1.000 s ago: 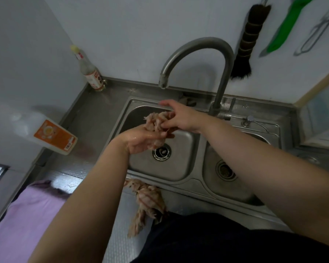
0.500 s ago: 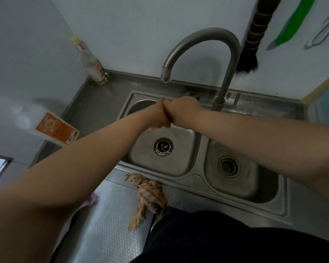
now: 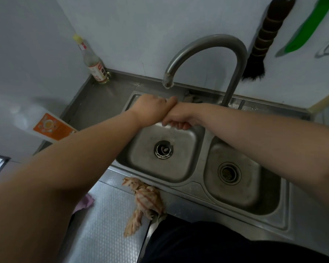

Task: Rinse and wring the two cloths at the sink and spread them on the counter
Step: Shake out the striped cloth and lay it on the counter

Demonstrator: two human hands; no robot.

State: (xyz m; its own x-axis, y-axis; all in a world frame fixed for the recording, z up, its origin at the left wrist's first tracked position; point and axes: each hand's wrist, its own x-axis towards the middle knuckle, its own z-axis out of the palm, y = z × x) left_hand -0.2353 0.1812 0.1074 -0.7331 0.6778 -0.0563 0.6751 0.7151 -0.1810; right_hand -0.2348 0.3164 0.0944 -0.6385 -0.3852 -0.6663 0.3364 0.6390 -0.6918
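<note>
Both fists together over left sink basin, under the tap.

My left hand [image 3: 150,109] and right hand [image 3: 179,118] are clenched, knuckles touching, above the sink [image 3: 179,184]; what they grip is hidden. Faucet [image 3: 205,54] spout sits just above them. Second cloth [image 3: 144,204] lies crumpled on the counter [image 3: 106,224] at the sink's front edge.

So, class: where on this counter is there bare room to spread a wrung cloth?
Free: the textured counter left of the crumpled cloth, and the patch between the bottle and left basin. Crowded: the sink's front rim.
</note>
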